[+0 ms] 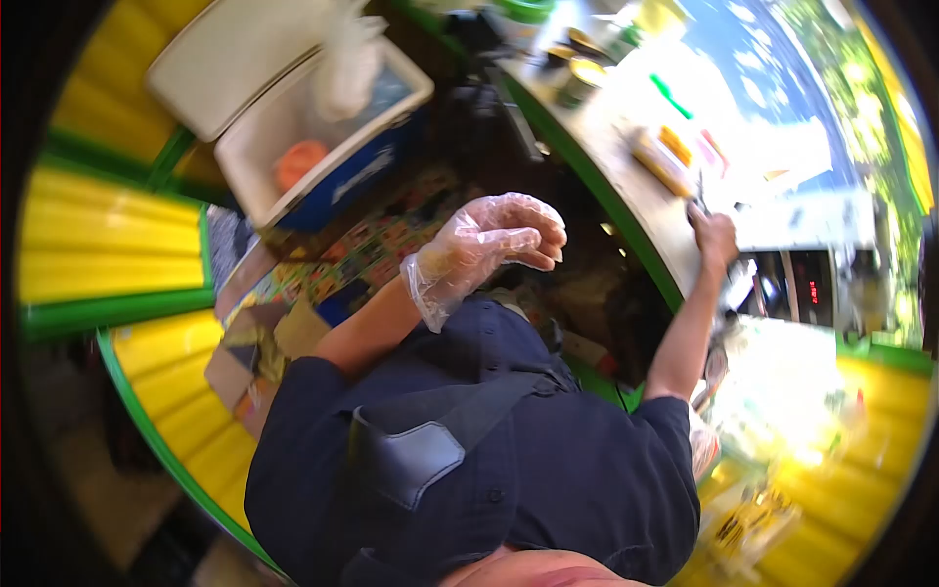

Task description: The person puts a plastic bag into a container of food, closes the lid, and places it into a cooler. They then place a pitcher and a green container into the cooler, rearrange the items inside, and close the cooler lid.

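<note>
My left hand [499, 235], in a clear plastic glove, is raised in front of my waist. Its fingers are loosely curved and apart from the thumb, with nothing between them. Out to the right, my bare right hand [716, 238] is over the counter [626, 181], its fingers closed round a thin, dark-handled utensil [698, 192] whose exact kind is blurred by glare. Just beyond that utensil lies a yellow-orange packaged item [665, 157] on the counter.
A blue and white cooler [337, 161] stands with its lid [235, 64] raised, an orange item [300, 164] and a plastic bag [347, 73] inside. Jars [582, 80] line the counter's far end. An appliance with a red display [812, 292] is at right. Cardboard [235, 362] lies at left.
</note>
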The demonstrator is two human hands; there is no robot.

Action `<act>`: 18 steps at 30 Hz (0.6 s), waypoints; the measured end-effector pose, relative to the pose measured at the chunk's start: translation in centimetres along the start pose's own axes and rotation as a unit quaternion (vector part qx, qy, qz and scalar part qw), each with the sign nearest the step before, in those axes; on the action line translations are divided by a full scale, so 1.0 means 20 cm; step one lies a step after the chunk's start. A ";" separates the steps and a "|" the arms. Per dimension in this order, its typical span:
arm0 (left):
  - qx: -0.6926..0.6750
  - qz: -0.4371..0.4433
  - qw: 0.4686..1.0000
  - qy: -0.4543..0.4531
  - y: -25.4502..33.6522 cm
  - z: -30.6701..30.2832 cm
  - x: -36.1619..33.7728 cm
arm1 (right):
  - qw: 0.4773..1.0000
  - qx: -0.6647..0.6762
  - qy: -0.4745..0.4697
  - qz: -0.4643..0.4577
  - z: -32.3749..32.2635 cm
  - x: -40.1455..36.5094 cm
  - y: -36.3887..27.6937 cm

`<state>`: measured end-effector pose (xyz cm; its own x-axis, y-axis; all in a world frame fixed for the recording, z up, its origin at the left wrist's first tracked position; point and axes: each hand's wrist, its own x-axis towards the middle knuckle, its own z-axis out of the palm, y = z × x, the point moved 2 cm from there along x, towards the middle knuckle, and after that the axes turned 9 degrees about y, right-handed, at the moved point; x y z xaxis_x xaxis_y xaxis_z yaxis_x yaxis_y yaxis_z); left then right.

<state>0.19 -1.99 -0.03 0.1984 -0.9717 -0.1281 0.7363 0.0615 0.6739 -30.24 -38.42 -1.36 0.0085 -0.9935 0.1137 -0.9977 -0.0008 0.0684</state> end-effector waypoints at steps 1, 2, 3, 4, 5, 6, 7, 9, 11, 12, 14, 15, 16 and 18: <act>-0.001 0.020 1.000 0.017 -0.02 0.03 -0.04 | 1.000 -0.003 0.025 -0.012 -0.01 0.08 0.09; -0.002 0.037 0.999 0.029 -0.04 0.06 -0.07 | 0.999 0.008 0.050 -0.018 -0.05 0.12 0.16; 0.002 0.045 0.998 0.048 0.16 -0.20 -0.29 | 0.997 0.026 0.069 -0.014 -0.06 -0.10 -0.09; 0.012 0.080 0.992 0.094 0.25 -0.29 -0.36 | 0.993 0.078 0.079 -0.026 -0.04 -0.08 -0.18; 0.001 0.106 0.985 0.135 0.28 -0.35 -0.44 | 0.989 0.107 0.092 -0.036 -0.07 -0.05 -0.19; -0.006 0.147 0.976 0.163 0.30 -0.42 -0.47 | 0.979 0.185 0.075 -0.046 -0.22 -0.10 -0.30; -0.019 0.175 0.965 0.195 0.32 -0.50 -0.53 | 0.969 0.233 0.049 -0.065 -0.32 -0.14 -0.38; -0.060 0.219 0.946 0.230 0.33 -0.66 -0.63 | 0.944 0.301 0.047 -0.125 -0.42 -0.12 -0.50; -0.071 0.248 0.930 0.261 0.34 -0.77 -0.70 | 0.920 0.347 0.032 -0.176 -0.55 -0.11 -0.66; -0.083 0.273 0.910 0.299 0.34 -0.81 -0.73 | 0.905 0.374 0.007 -0.204 -0.58 -0.05 -0.74; -0.095 0.294 0.904 0.296 0.34 -0.85 -0.75 | 0.867 0.427 -0.041 -0.255 -0.63 0.02 -0.95; -0.108 0.312 0.897 0.295 0.35 -0.87 -0.74 | 0.844 0.456 -0.060 -0.278 -0.67 0.03 -1.07; -0.102 0.309 0.894 0.308 0.36 -0.87 -0.73 | 0.833 0.445 -0.090 -0.315 -0.65 0.12 -1.20; -0.108 0.305 0.893 0.313 0.36 -0.86 -0.68 | 0.835 0.391 -0.093 -0.375 -0.69 0.23 -1.46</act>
<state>13.93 15.58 -5.86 0.8782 -0.4289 -0.2118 0.4616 0.6441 0.6099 -0.18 -41.43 10.79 0.7136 -0.6799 0.1689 -0.4552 -0.6333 -0.6259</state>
